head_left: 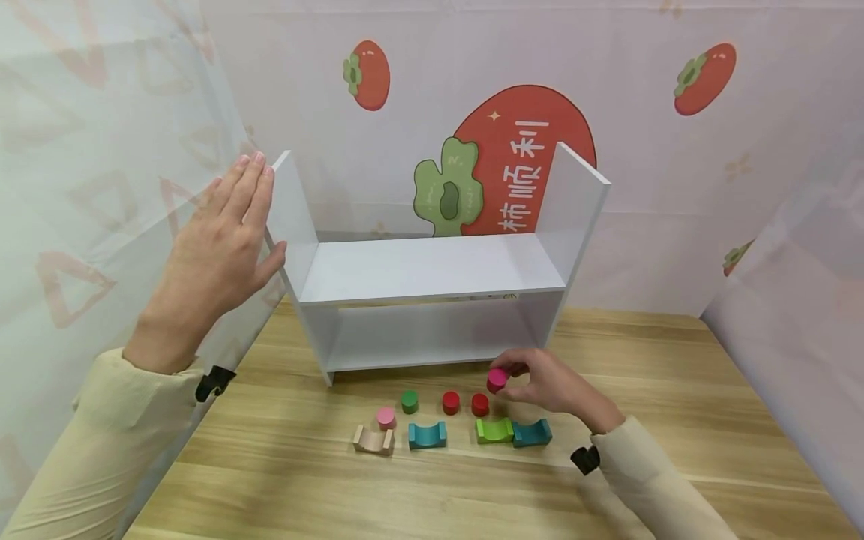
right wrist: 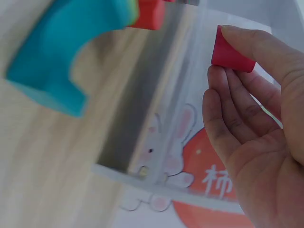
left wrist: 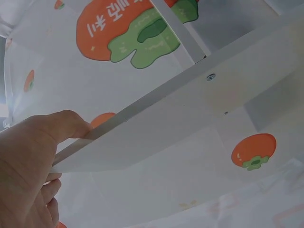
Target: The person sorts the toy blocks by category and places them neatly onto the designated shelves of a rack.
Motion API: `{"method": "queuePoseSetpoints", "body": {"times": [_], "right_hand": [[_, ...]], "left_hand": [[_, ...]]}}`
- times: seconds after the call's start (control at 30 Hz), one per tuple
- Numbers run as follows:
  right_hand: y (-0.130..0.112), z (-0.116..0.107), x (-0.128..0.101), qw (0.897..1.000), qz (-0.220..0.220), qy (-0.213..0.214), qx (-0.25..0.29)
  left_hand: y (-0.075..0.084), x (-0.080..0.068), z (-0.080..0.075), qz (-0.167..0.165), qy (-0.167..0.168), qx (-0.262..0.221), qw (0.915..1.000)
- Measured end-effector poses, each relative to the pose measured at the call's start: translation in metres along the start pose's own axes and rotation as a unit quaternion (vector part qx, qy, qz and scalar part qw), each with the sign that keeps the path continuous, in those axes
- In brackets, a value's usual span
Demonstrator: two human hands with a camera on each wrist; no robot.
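Nearest on the table (head_left: 405, 502) sit a beige block (head_left: 373, 442), a blue block (head_left: 427, 436) and, side by side, a lime block (head_left: 495, 432) and second blue block (head_left: 532, 434); behind stand a pink peg (head_left: 386, 418), green peg (head_left: 409, 402) and two red pegs (head_left: 451, 403). The right hand (head_left: 550, 381) pinches the magenta peg (head_left: 496, 380) before the white two-board shelf (head_left: 432, 266), whose left side the left hand (head_left: 219, 244) grips, thumb inside, fingers outside. Only the left wrist view shows a screw (left wrist: 211, 77) there; the right wrist view shows a printed rabbit (right wrist: 164, 152) plainly. Persimmon-printed cloth (head_left: 648, 172) hangs behind
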State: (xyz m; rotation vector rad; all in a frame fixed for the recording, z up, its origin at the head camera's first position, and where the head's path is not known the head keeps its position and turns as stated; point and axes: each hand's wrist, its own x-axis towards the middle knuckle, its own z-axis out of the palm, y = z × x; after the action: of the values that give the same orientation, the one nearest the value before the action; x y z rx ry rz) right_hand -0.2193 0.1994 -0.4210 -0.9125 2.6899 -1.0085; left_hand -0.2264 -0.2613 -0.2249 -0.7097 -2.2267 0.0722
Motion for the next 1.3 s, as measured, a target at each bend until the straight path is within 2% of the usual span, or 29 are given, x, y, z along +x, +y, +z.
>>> {"method": "queuePoseSetpoints", "body": {"times": [0.23, 0.47, 0.77, 0.93, 1.07, 1.3], "right_hand": [[-0.023, -0.01, 0.018, 1.0, -0.021, 0.004, -0.009], [-0.05, -0.019, 0.035, 0.999, -0.043, -0.013, 0.0], [-0.09, -0.028, 0.063, 0.993, -0.104, -0.028, -0.054], [-0.115, -0.04, 0.08, 0.992, -0.109, -0.036, -0.051], [-0.134, -0.047, 0.097, 0.991, -0.123, -0.027, -0.043], [-0.16, -0.051, 0.128, 0.988, -0.154, -0.024, -0.019]], "left_hand": [[-0.001, 0.001, 0.0, 0.001, -0.002, -0.004, 1.0], [-0.001, 0.003, 0.0, 0.001, -0.002, -0.006, 1.0], [0.0, 0.001, -0.002, -0.01, -0.019, -0.01, 0.9997], [0.0, 0.004, -0.001, -0.008, -0.021, -0.007, 0.9997], [0.001, 0.005, 0.0, -0.01, -0.023, -0.006, 0.9997], [0.002, 0.002, -0.002, -0.013, -0.023, -0.006, 0.9996]]}}
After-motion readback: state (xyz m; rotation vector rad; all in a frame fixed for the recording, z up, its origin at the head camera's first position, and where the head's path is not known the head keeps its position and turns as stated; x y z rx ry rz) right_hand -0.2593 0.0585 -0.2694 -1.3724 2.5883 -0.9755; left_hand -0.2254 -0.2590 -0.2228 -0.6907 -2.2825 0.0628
